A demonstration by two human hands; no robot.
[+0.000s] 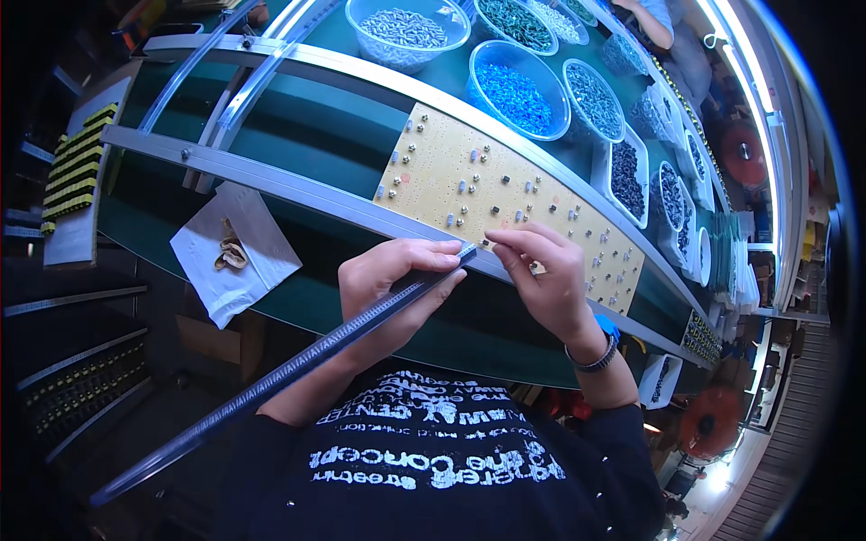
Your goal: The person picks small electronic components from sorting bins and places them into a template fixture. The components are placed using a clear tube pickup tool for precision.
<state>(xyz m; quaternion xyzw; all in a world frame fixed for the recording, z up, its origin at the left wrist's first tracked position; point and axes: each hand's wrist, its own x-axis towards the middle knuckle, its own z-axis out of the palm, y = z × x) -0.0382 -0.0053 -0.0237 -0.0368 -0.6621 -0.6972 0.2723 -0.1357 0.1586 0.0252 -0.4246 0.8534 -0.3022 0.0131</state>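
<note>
My left hand (397, 279) is closed around the upper end of a long, clear plastic component tube (298, 367). Small dark parts run in a row inside the tube, which slants down to the lower left. Just right of the tube's open end, my right hand (546, 266) has thumb and forefinger pinched together; whatever is between them is too small to make out. Behind both hands, a tan circuit board (433, 167) rests in the metal rails, dotted with small grey, black and metallic components. My right hand covers part of its lower edge.
Metal rails (271, 185) cross the green bench. Tubs of blue parts (514, 95) and silvery parts (406, 32) stand beyond the board, with white trays of dark parts (625, 176) to the right. Peanut shells (231, 255) lie on a white sheet (266, 239) at left.
</note>
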